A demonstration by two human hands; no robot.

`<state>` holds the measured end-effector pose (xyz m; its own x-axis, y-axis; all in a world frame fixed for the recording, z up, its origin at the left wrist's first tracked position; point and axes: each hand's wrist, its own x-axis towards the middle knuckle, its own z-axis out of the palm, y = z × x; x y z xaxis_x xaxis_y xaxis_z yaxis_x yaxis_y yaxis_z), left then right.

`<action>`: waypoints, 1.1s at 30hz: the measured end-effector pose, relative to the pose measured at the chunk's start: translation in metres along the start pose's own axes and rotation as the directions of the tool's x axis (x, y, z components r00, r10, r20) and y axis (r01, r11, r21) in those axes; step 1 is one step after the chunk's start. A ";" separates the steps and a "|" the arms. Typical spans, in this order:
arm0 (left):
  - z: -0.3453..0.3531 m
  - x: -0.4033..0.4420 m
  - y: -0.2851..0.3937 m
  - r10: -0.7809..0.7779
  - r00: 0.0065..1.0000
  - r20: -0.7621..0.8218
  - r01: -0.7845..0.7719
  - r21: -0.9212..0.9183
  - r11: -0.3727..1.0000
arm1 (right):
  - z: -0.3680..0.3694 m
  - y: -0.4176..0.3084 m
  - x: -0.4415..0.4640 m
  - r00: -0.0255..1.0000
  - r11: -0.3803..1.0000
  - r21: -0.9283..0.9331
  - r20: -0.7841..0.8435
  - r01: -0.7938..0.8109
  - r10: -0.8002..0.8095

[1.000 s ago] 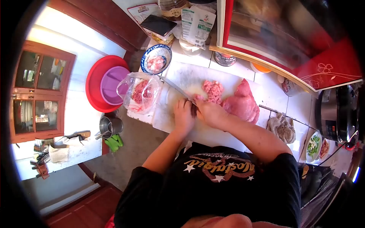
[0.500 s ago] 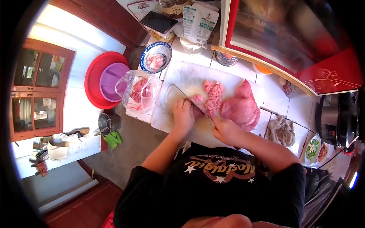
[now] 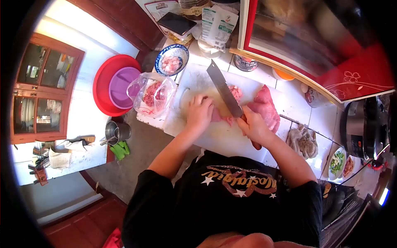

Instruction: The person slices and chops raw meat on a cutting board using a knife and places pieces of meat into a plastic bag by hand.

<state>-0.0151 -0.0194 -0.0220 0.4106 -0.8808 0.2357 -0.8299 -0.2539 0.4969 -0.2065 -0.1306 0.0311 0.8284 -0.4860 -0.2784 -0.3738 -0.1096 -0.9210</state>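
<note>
My right hand [image 3: 253,126] grips the wooden handle of a kitchen knife [image 3: 225,89], whose broad blade is turned flat and slants up and left over the cutting board [image 3: 194,82]. Under the curled fingers of my left hand [image 3: 200,113] lies a small piece of raw meat [image 3: 216,115], pressed on the board. A few cut bits of meat [image 3: 228,120] lie just right of it. Behind the blade, a pile of diced meat [image 3: 236,92] is partly hidden. The large slab of meat [image 3: 268,109] rests at the board's right side, partly behind my right hand.
Left of the board are a plastic bag of meat [image 3: 152,96] and a blue-rimmed bowl [image 3: 158,66] with pale pink pieces. A red basin [image 3: 101,103] stands farther left. A cloth [image 3: 303,141] lies at right, before a plate of greens [image 3: 338,163] and a black cooker [image 3: 363,128].
The knife has come up off the meat, and its blade has turned flat, tip swung up and right. My right hand has risen slightly. My left hand stays on the small piece.
</note>
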 end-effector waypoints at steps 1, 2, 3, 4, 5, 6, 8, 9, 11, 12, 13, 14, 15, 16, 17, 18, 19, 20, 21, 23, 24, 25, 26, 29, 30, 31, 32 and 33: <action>-0.004 -0.001 -0.002 0.150 0.985 -0.080 -0.150 0.013 0.989 | 0.002 0.000 -0.005 1.000 0.999 0.040 -0.030 0.009 -0.008; -0.010 -0.002 -0.005 0.154 0.985 -0.077 -0.154 0.012 0.988 | 0.004 -0.002 -0.011 0.999 0.999 0.042 -0.034 0.007 -0.006; -0.017 0.000 -0.006 0.289 0.957 0.018 -0.290 0.021 0.957 | 0.006 -0.006 -0.016 0.999 0.999 0.043 -0.041 -0.017 0.019; -0.020 -0.001 -0.007 0.413 0.904 0.113 -0.418 0.015 0.909 | 0.008 -0.007 -0.023 0.998 0.998 0.042 -0.046 -0.044 0.046; -0.020 -0.003 -0.009 0.414 0.903 0.113 -0.418 0.009 0.908 | 0.013 -0.006 -0.029 0.997 0.998 0.040 -0.048 -0.050 0.052; -0.020 -0.002 -0.011 0.354 0.922 0.157 -0.358 -0.007 0.934 | 0.018 -0.005 -0.033 0.998 0.998 0.041 -0.055 -0.040 0.043; -0.016 0.001 -0.017 0.302 0.933 0.195 -0.304 -0.020 0.953 | 0.024 -0.017 -0.041 0.993 0.992 0.060 -0.040 -0.107 0.109; -0.012 0.001 -0.021 0.182 0.976 0.121 -0.183 -0.005 0.983 | 0.028 -0.012 -0.041 0.993 0.993 0.054 -0.045 -0.103 0.105; -0.007 0.002 -0.022 0.061 0.997 0.042 -0.060 -0.004 0.998 | 0.039 0.003 -0.038 0.993 0.993 0.041 -0.042 -0.112 0.114; -0.004 0.004 -0.020 0.009 0.999 0.034 -0.010 0.016 1.000 | 0.041 0.001 -0.037 0.987 0.988 0.068 -0.070 -0.137 0.142; -0.003 0.004 -0.018 -0.045 0.999 0.028 0.044 0.032 0.999 | 0.044 0.005 -0.034 0.987 0.988 0.063 -0.072 -0.141 0.145; -0.005 0.001 -0.016 -0.047 0.999 0.027 0.047 0.023 0.999 | 0.046 0.012 -0.029 0.983 0.995 -0.002 -0.155 -0.101 0.099; -0.010 -0.001 -0.011 -0.055 0.996 0.070 0.058 -0.046 0.997 | 0.048 0.013 -0.029 0.977 0.996 -0.035 -0.199 -0.081 0.073; -0.014 -0.002 -0.009 -0.055 0.992 0.114 0.068 -0.111 0.992 | 0.049 0.013 -0.029 0.969 0.995 -0.070 -0.242 -0.065 0.046; -0.013 -0.003 -0.010 -0.049 0.992 0.114 0.062 -0.113 0.992 | 0.050 0.009 -0.030 0.967 0.994 -0.109 -0.254 -0.021 -0.007; -0.009 -0.005 -0.012 -0.019 0.998 0.059 0.023 -0.074 0.997 | 0.052 0.005 -0.032 0.963 0.989 -0.149 -0.261 0.022 -0.061; -0.007 -0.006 -0.013 0.016 1.000 0.003 -0.016 -0.035 0.999 | 0.054 0.001 -0.036 0.962 0.988 -0.153 -0.266 0.021 -0.062; -0.006 -0.005 -0.014 0.024 1.000 -0.001 -0.024 -0.042 0.999 | 0.057 -0.003 -0.044 0.964 0.954 -0.287 -0.219 0.083 -0.150; -0.005 -0.004 -0.014 -0.005 0.999 0.032 0.005 -0.006 1.000 | 0.061 -0.006 -0.052 0.960 0.899 -0.413 -0.160 0.144 -0.228; -0.001 -0.005 -0.016 -0.032 0.997 0.069 0.031 0.022 0.999 | 0.070 -0.009 -0.062 0.966 0.872 -0.474 -0.145 0.120 -0.212; 0.001 -0.006 -0.017 0.000 0.999 0.042 -0.001 0.035 0.999 | 0.073 -0.011 -0.065 0.981 0.853 -0.519 -0.132 0.056 -0.145; 0.002 -0.006 -0.019 0.033 0.999 0.015 -0.033 0.049 0.998 | 0.075 -0.013 -0.065 0.989 0.826 -0.563 -0.123 -0.006 -0.077; 0.002 -0.006 -0.020 0.038 0.999 0.017 -0.039 0.043 0.998 | 0.077 -0.013 -0.064 0.986 0.826 -0.563 -0.128 0.013 -0.103; 0.004 -0.006 -0.021 0.012 0.999 0.037 -0.013 0.018 1.000 | 0.086 -0.013 -0.043 0.977 0.834 -0.551 -0.169 0.014 -0.128; 0.007 -0.006 -0.023 -0.007 0.999 0.048 0.007 0.015 1.000 | 0.089 -0.008 -0.030 0.978 0.834 -0.551 -0.167 0.013 -0.125; 0.008 -0.008 -0.024 -0.027 0.998 0.060 0.026 0.012 1.000 | 0.092 0.002 -0.012 0.961 0.831 -0.554 -0.199 0.053 -0.193; 0.005 -0.008 -0.023 -0.028 0.998 0.061 0.027 0.012 1.000 | 0.093 0.008 0.003 0.937 0.825 -0.557 -0.232 0.092 -0.262; 0.000 -0.007 -0.020 0.000 0.998 0.066 -0.001 0.011 1.000 | 0.092 0.008 0.016 0.936 0.826 -0.557 -0.233 0.092 -0.262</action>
<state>-0.0014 -0.0078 -0.0337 0.3848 -0.9052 0.1802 -0.8344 -0.2577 0.4873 -0.1583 -0.0594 -0.0059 0.7765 -0.6286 0.0440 -0.4643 -0.6179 -0.6345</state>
